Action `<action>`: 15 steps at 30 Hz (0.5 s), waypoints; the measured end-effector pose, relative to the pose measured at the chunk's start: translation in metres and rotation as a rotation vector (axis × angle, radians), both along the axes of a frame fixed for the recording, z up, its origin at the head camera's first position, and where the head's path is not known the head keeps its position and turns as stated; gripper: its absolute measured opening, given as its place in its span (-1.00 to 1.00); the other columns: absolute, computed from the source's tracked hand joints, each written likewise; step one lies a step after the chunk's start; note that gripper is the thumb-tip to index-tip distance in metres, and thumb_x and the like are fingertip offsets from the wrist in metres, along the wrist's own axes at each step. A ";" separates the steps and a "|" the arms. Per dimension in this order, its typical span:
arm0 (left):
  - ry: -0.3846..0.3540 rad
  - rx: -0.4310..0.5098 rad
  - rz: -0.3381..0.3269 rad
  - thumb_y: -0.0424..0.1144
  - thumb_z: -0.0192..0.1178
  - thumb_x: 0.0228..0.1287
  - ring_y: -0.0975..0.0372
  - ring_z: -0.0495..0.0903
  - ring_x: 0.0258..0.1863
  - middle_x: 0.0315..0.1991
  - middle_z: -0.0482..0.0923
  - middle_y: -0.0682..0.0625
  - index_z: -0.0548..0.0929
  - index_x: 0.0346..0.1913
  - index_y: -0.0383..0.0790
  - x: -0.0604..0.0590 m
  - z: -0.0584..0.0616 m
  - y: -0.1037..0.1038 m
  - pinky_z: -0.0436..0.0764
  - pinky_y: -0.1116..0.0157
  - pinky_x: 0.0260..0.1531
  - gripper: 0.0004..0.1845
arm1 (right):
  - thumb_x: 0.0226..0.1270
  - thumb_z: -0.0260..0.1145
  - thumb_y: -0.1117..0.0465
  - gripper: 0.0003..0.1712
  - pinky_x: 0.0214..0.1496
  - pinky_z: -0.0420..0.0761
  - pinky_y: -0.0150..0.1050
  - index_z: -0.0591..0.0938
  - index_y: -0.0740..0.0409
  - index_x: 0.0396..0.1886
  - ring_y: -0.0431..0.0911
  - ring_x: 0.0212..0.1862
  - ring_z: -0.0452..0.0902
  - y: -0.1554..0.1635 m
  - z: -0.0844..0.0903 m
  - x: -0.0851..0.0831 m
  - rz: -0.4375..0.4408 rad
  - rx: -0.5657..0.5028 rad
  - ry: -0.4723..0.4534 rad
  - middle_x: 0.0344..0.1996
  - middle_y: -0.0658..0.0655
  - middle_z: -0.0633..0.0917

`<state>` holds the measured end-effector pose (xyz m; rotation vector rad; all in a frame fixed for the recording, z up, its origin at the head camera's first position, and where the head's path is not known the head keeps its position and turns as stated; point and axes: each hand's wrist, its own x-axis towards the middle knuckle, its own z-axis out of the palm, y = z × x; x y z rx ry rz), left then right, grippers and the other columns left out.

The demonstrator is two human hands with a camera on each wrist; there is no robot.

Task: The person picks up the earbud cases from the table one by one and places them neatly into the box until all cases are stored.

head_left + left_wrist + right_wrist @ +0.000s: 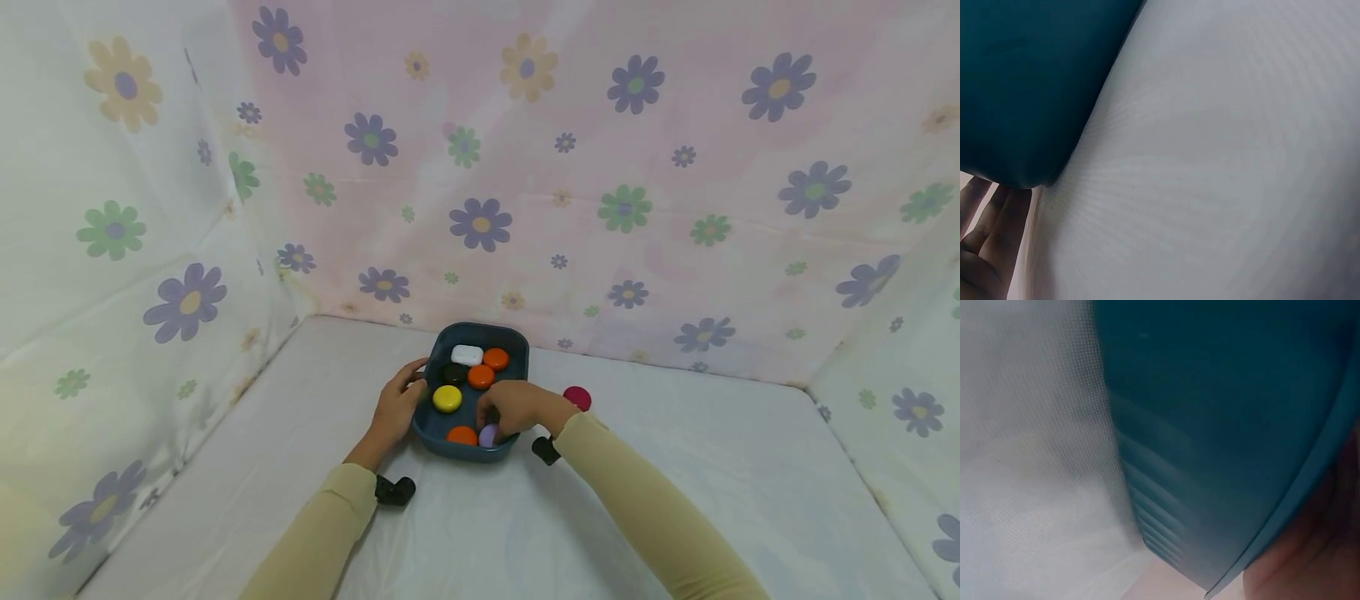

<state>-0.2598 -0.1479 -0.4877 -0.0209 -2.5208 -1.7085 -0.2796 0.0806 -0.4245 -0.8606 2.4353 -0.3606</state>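
Observation:
A dark teal tray (468, 452) holds several smooth rounded pieces. My left hand (396, 407) rests against the tray's left side, its fingers reaching along the outside wall. In the left wrist view those fingers (1004, 225) look fairly straight beside the tray's wall (1029, 81). My right hand (517, 406) reaches over the right rim, fingers bent down around a lilac disc (488, 436) in the near right corner. Beside that disc lies an orange disc (462, 435). The right wrist view shows mostly the ribbed outer wall (1210, 437), hiding the fingertips.
Inside the tray are a yellow disc (447, 399), a black disc (453, 374), two more orange discs (481, 377) and a white rounded rectangular piece (467, 356). A crimson disc (577, 398) lies on the white tabletop (720, 467), right of the tray. Flowered cloth (540, 208) hangs behind.

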 end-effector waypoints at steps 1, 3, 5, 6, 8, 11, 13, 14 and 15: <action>-0.001 0.001 0.000 -0.17 -0.08 0.42 0.01 0.43 0.16 0.15 0.52 -0.17 0.42 0.34 0.07 0.000 0.000 0.000 0.36 -0.01 0.21 -0.55 | 0.09 0.48 0.19 -0.77 -0.02 0.52 -0.29 0.66 -0.19 -0.26 -0.19 -0.21 0.48 0.000 0.000 0.000 0.000 -0.009 -0.004 -0.32 -0.17 0.63; -0.004 0.002 0.001 -0.17 -0.08 0.42 0.01 0.42 0.18 0.16 0.52 -0.16 0.42 0.34 0.08 0.000 0.000 0.000 0.36 -0.02 0.22 -0.55 | 0.08 0.49 0.20 -0.76 -0.05 0.52 -0.30 0.66 -0.18 -0.28 -0.19 -0.22 0.48 0.001 0.000 -0.001 -0.001 -0.027 -0.012 -0.33 -0.16 0.63; -0.003 0.001 0.001 -0.17 -0.09 0.43 0.01 0.42 0.18 0.16 0.51 -0.16 0.41 0.34 0.08 -0.001 0.000 0.001 0.35 -0.03 0.23 -0.55 | 0.07 0.49 0.21 -0.76 -0.07 0.52 -0.31 0.65 -0.18 -0.29 -0.19 -0.22 0.48 0.002 -0.001 -0.002 -0.002 -0.044 -0.019 -0.34 -0.16 0.63; -0.004 0.000 0.001 -0.17 -0.09 0.43 0.01 0.42 0.18 0.16 0.51 -0.16 0.41 0.34 0.08 0.000 0.000 0.001 0.35 -0.03 0.23 -0.55 | 0.07 0.49 0.21 -0.76 -0.08 0.52 -0.32 0.65 -0.18 -0.30 -0.19 -0.23 0.49 0.002 -0.001 -0.002 -0.002 -0.052 -0.022 -0.34 -0.16 0.63; -0.006 0.002 0.001 -0.17 -0.09 0.43 0.01 0.42 0.18 0.15 0.52 -0.16 0.41 0.34 0.08 0.000 0.000 0.001 0.35 -0.03 0.23 -0.55 | 0.07 0.50 0.22 -0.76 -0.09 0.52 -0.33 0.65 -0.18 -0.30 -0.19 -0.23 0.49 0.003 -0.002 -0.003 -0.001 -0.067 -0.028 -0.34 -0.16 0.63; -0.008 0.007 0.002 -0.17 -0.08 0.43 0.01 0.42 0.17 0.15 0.52 -0.16 0.42 0.34 0.07 0.001 0.001 0.001 0.35 -0.02 0.22 -0.55 | 0.06 0.50 0.21 -0.75 -0.09 0.52 -0.34 0.64 -0.17 -0.30 -0.20 -0.23 0.48 0.005 -0.003 -0.003 0.002 -0.093 -0.034 -0.34 -0.16 0.63; -0.007 0.009 0.002 -0.18 -0.08 0.43 0.01 0.42 0.17 0.15 0.51 -0.16 0.41 0.34 0.05 0.001 0.000 0.001 0.36 -0.02 0.22 -0.55 | 0.05 0.51 0.21 -0.75 -0.08 0.52 -0.35 0.64 -0.15 -0.30 -0.20 -0.23 0.48 0.006 -0.003 -0.003 0.006 -0.116 -0.039 -0.33 -0.15 0.62; -0.007 0.011 0.002 -0.18 -0.08 0.43 0.01 0.43 0.18 0.15 0.51 -0.16 0.41 0.35 0.04 0.001 0.000 0.001 0.36 -0.02 0.22 -0.55 | 0.05 0.51 0.21 -0.74 -0.09 0.53 -0.35 0.64 -0.14 -0.29 -0.20 -0.23 0.49 0.006 -0.003 -0.003 0.006 -0.128 -0.043 -0.33 -0.15 0.63; -0.006 0.009 0.001 -0.18 -0.08 0.43 0.01 0.43 0.18 0.15 0.51 -0.16 0.40 0.35 0.03 0.000 0.000 0.001 0.36 -0.02 0.22 -0.54 | 0.04 0.52 0.21 -0.74 -0.09 0.53 -0.35 0.64 -0.13 -0.29 -0.20 -0.23 0.49 0.007 -0.002 -0.003 0.007 -0.140 -0.045 -0.33 -0.15 0.63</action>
